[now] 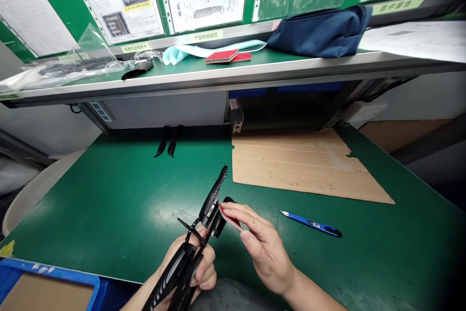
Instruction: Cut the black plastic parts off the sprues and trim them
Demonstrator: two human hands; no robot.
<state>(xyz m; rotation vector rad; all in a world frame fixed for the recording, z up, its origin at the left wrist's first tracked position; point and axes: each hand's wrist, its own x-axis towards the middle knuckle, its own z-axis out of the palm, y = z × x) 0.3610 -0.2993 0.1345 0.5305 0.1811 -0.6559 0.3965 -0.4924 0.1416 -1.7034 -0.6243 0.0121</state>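
Note:
My left hand [198, 265] is closed around the lower end of a long black plastic part [204, 226] with ribbed, curved blades joined by thin runners; its upper blade points up and away over the green table. My right hand [260, 248] grips a small flat red and grey pad [230, 219] between thumb and fingers and presses its edge against the black part near its middle joint. Both hands are low in the view, close to the table's front edge.
A blue utility knife [311, 223] lies right of my right hand. A cardboard sheet [302, 165] covers the far right of the green table [120, 194]. Two small black pieces [166, 147] lie at the back. A blue bin [47, 284] sits bottom left. A shelf [218, 75] above holds a blue pouch [320, 32].

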